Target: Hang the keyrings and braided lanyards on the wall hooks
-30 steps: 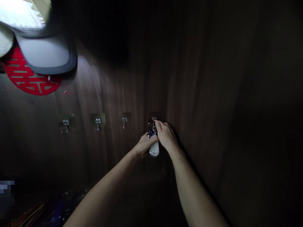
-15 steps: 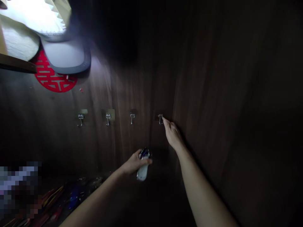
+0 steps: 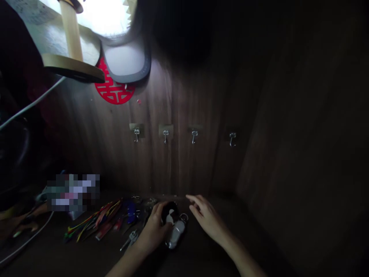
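My left hand is low at the dark wooden surface, its fingers and thumb closed on a keychain with a grey oval fob, a metal ring and a black part. The thumb lies across it, and part of the black piece is hidden by the fingers. To its right, my right hand is held apart from the keychain, fingers stretched out and nothing in them. Loose keys lie left of my left hand. Beyond them are a blue tag and several colourful cords.
Several metal hooks on adhesive pads, among them a left one and a right one, line the dark wood panel. A grey cap hangs upper left over a red paper cutout. A wooden stand juts in, and a white cable runs at left.
My left hand has lowered the keychain to the surface. My right hand has left the rightmost hook and come down beside it. The view has shifted, showing more of the left side.
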`<state>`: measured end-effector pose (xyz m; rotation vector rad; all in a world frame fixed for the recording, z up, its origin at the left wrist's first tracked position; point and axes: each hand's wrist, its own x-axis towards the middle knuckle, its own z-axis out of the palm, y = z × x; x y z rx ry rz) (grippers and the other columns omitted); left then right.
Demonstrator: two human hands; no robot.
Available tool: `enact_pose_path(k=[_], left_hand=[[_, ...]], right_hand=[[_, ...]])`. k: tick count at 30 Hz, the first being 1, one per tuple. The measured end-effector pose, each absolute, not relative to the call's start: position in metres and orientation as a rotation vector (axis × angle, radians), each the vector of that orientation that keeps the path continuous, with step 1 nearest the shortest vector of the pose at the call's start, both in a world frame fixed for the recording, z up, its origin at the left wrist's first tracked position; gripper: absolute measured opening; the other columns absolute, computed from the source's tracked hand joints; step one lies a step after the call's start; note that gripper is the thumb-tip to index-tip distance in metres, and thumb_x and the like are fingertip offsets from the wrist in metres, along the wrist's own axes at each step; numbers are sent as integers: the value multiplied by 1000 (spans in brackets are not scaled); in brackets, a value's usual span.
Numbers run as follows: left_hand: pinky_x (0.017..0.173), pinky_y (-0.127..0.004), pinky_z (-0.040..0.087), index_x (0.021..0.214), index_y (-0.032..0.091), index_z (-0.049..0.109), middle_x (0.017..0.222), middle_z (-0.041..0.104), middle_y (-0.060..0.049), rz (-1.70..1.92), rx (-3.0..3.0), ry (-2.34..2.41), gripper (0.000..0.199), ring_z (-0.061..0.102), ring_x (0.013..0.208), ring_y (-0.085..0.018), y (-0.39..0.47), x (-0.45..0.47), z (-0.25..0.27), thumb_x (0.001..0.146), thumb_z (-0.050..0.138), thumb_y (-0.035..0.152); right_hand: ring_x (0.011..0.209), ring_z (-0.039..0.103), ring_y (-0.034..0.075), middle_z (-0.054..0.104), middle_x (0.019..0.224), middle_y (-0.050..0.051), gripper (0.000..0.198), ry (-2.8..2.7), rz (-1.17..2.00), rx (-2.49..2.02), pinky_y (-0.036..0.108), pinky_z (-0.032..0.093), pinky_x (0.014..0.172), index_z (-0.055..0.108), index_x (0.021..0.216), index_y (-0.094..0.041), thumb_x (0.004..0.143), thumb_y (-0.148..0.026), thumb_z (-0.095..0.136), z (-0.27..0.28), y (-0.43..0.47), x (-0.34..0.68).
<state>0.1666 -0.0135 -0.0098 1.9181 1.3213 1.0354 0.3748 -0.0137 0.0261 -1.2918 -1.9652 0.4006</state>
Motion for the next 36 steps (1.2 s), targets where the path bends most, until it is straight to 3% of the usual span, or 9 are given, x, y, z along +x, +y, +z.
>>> enact_pose_path(k=[6,12,16,21,26,32,36], left_hand=[[104,-33,33,115,22,58,136,47,-7,702,2015,1389,46,46,123,-23,-40,115,-7,70,53,15],[104,-32,34,107,27,63,140,44,-2,483,2143,1224,38,44,124,-20,-63,75,2,72,56,14],[100,-27,37,103,28,63,130,53,0,563,2183,1125,27,50,117,-17,-67,47,3,82,50,19],[83,-21,44,94,27,65,99,67,1,601,2202,1120,22,60,94,-15,-66,10,-3,88,44,27],[75,-18,43,90,25,65,89,69,1,600,2106,1191,23,62,83,-14,-63,-13,-17,88,44,33],[57,-17,39,81,20,62,66,59,2,645,1998,1151,30,51,58,-10,-58,-20,-20,88,40,39],[51,-18,34,72,18,58,61,50,4,729,1954,1125,35,43,54,-9,-53,-30,-8,86,42,45]], right_hand=[[106,54,20,61,110,1,38,-2191,487,-1361,36,41,94,58,117,-34,84,-20,45,7,-37,333],[120,44,21,52,127,1,28,-2314,419,-1357,34,35,102,65,109,-31,88,-28,46,-5,-54,310],[125,41,20,48,133,0,33,-2292,289,-1358,35,36,103,55,121,-32,90,-31,44,-18,-57,305],[106,56,21,61,113,4,28,-2151,-69,-1321,36,47,89,59,114,-30,90,-27,44,-31,-56,308],[86,61,19,63,94,6,22,-2018,-252,-1255,32,50,77,61,102,-24,91,-25,42,-34,-53,310],[70,62,16,63,78,3,20,-1970,-239,-1265,27,49,66,60,91,-24,92,-27,40,-28,-58,301],[64,61,14,63,72,1,20,-1852,-185,-1259,24,47,62,58,84,-23,91,-30,41,-19,-64,281]])
